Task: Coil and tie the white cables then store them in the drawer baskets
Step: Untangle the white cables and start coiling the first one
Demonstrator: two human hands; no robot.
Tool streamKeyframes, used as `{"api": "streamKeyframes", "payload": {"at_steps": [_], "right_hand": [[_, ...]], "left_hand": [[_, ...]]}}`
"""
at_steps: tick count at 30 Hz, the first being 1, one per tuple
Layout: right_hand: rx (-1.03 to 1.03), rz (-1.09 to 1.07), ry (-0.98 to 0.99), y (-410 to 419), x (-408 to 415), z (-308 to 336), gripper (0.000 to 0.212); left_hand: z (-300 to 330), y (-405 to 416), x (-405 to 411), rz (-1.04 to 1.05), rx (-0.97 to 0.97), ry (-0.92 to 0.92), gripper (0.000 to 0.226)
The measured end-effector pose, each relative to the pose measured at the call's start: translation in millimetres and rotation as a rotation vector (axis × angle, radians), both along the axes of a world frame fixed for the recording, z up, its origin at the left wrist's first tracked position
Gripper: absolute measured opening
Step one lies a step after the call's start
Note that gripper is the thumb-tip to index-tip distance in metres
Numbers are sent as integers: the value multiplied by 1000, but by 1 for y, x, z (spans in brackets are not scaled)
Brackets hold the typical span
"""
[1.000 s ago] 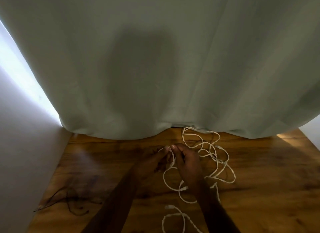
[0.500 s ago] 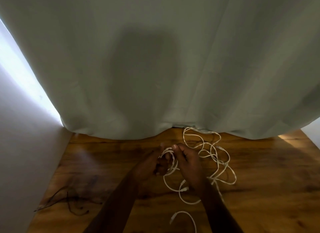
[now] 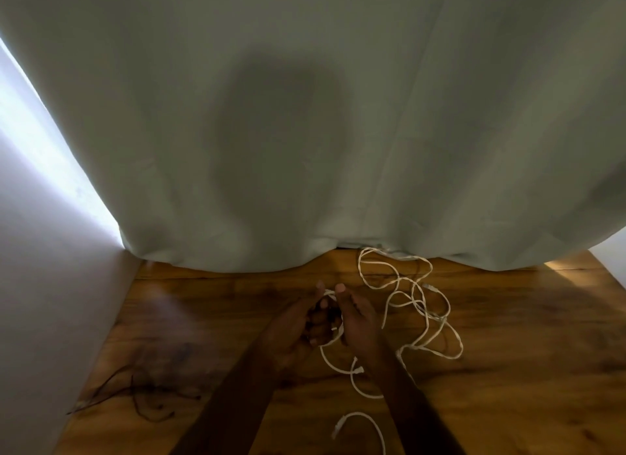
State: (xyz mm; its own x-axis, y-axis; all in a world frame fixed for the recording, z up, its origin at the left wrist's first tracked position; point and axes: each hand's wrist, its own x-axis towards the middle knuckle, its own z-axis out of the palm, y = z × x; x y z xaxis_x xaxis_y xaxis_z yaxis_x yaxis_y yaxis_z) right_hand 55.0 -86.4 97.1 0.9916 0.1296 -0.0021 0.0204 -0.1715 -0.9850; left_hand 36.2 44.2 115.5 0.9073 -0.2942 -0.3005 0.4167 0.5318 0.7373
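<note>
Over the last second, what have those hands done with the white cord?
The left hand has turned palm-up and cups cable loops; the right hand feeds the white cable onto it. The loose end near the person slid closer. The tangle on the wooden table, the dark wires and the curtain stayed put.

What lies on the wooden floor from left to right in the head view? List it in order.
thin dark cable → left hand → right hand, both holding the white cable → loose white cable loops
</note>
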Motion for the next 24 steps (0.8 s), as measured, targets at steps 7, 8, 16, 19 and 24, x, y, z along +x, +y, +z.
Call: {"api": "streamKeyframes", "payload": {"at_steps": [7,8,16,19,24], "right_hand": [[66,38,-43,-5,-6,11,35],[50,53,-58,-7,-6,7,33],[-73,72,-113,-30,0,19,38],[-172,65,-140,-31,3,20,26],[-210,99,-174,-30,-1,18,22]], "left_hand": [[-1,7,16,-28,-408,-4,56],[-1,9,17,-42,-424,5,56],[11,20,13,-155,-420,-30,53],[11,20,13,-157,-418,-50,50],[18,17,12,-105,-384,-90,47]]}}
